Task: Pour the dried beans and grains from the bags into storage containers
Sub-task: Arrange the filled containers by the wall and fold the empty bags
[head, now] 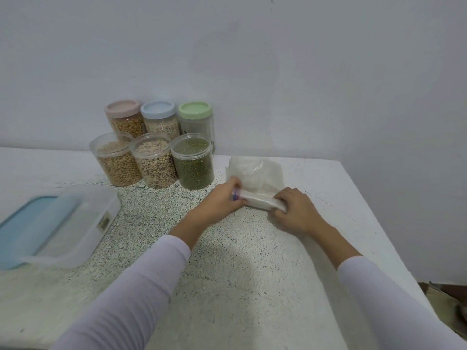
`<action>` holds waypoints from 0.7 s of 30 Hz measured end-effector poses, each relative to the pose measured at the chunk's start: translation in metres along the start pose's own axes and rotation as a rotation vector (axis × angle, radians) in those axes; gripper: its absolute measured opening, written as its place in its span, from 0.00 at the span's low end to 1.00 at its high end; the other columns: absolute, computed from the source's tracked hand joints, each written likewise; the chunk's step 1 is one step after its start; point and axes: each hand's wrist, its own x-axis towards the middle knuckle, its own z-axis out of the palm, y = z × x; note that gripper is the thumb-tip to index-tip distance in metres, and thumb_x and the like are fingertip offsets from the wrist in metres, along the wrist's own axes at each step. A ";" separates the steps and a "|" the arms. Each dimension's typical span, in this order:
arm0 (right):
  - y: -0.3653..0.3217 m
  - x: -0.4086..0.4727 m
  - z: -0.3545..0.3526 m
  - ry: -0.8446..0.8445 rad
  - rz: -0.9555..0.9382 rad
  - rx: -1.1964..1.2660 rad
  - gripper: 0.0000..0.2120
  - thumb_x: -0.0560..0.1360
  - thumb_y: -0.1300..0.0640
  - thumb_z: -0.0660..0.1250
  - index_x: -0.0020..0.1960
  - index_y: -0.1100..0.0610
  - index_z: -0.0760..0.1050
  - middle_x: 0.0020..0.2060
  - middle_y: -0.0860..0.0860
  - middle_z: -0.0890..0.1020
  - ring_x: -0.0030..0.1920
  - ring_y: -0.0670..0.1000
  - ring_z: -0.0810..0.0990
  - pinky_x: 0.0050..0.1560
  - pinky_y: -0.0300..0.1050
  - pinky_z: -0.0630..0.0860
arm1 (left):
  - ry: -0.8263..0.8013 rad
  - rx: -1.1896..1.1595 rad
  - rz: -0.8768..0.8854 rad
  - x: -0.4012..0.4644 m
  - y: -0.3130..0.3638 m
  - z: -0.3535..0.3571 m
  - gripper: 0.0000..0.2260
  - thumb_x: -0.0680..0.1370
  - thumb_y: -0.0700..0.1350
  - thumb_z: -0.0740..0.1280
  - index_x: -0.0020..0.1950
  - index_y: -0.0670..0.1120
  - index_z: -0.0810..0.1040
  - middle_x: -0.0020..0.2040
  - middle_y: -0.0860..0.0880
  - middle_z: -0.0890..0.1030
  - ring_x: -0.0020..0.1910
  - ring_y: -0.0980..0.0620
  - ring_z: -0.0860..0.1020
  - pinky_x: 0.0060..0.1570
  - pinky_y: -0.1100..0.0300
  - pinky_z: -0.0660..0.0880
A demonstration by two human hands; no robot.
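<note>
A clear plastic bag (255, 178) lies flat on the speckled countertop (227, 248), its near edge rolled up. My left hand (222, 200) grips the roll's left end and my right hand (295, 210) grips its right end. Left of the bag stand three open jars: soybeans (116, 162), pale beans (155, 164) and green mung beans (193, 162). Behind them are three lidded jars with a pink lid (123, 109), a blue lid (158, 109) and a green lid (195, 110). The green-lidded jar looks empty.
A large translucent box with a blue lid (50, 226) sits at the left of the counter. The counter's right edge (379, 223) runs diagonally, with a wall behind and some brown clutter (447, 306) below at the right.
</note>
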 end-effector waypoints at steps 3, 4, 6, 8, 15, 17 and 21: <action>-0.010 0.006 -0.008 0.019 0.134 0.222 0.08 0.75 0.52 0.65 0.45 0.56 0.74 0.35 0.49 0.77 0.35 0.49 0.74 0.34 0.43 0.68 | 0.161 -0.147 -0.045 -0.005 0.007 -0.006 0.13 0.79 0.48 0.65 0.57 0.46 0.64 0.51 0.50 0.74 0.44 0.52 0.77 0.37 0.57 0.78; -0.012 0.008 -0.009 0.035 0.150 0.257 0.08 0.77 0.51 0.64 0.45 0.56 0.72 0.34 0.48 0.76 0.34 0.48 0.72 0.33 0.42 0.66 | 0.201 -0.138 -0.047 -0.006 0.009 -0.009 0.13 0.79 0.50 0.64 0.57 0.46 0.64 0.50 0.51 0.74 0.45 0.53 0.76 0.41 0.58 0.77; -0.017 0.011 -0.009 0.057 0.179 0.274 0.10 0.78 0.48 0.62 0.46 0.55 0.70 0.33 0.49 0.75 0.33 0.48 0.71 0.33 0.42 0.65 | 0.252 -0.077 -0.054 -0.006 0.012 -0.012 0.13 0.80 0.52 0.62 0.56 0.45 0.64 0.49 0.50 0.74 0.48 0.51 0.76 0.46 0.55 0.74; -0.020 0.013 -0.007 0.066 0.225 0.285 0.12 0.79 0.46 0.60 0.48 0.55 0.69 0.34 0.49 0.75 0.34 0.49 0.72 0.34 0.43 0.68 | 0.286 -0.003 -0.097 -0.004 0.014 -0.011 0.13 0.81 0.52 0.59 0.56 0.43 0.65 0.50 0.47 0.75 0.48 0.48 0.74 0.45 0.55 0.70; -0.024 0.022 0.012 -0.021 0.427 0.111 0.18 0.80 0.43 0.54 0.46 0.58 0.67 0.36 0.50 0.73 0.39 0.53 0.73 0.35 0.45 0.65 | 0.305 0.231 -0.332 0.011 0.015 0.001 0.23 0.83 0.55 0.53 0.64 0.36 0.67 0.58 0.37 0.77 0.57 0.39 0.75 0.44 0.55 0.66; -0.023 0.026 0.013 -0.064 0.465 0.077 0.18 0.80 0.43 0.54 0.47 0.59 0.67 0.39 0.52 0.74 0.40 0.53 0.73 0.35 0.44 0.65 | 0.260 0.267 -0.388 0.019 0.015 0.000 0.23 0.83 0.55 0.53 0.64 0.36 0.68 0.60 0.38 0.76 0.59 0.39 0.75 0.46 0.54 0.67; -0.026 0.034 0.014 -0.118 0.536 0.021 0.18 0.80 0.43 0.55 0.46 0.58 0.69 0.41 0.52 0.76 0.41 0.54 0.74 0.37 0.44 0.65 | 0.161 0.453 -0.425 0.026 0.011 0.001 0.22 0.83 0.55 0.50 0.64 0.39 0.70 0.61 0.39 0.77 0.59 0.40 0.75 0.50 0.53 0.69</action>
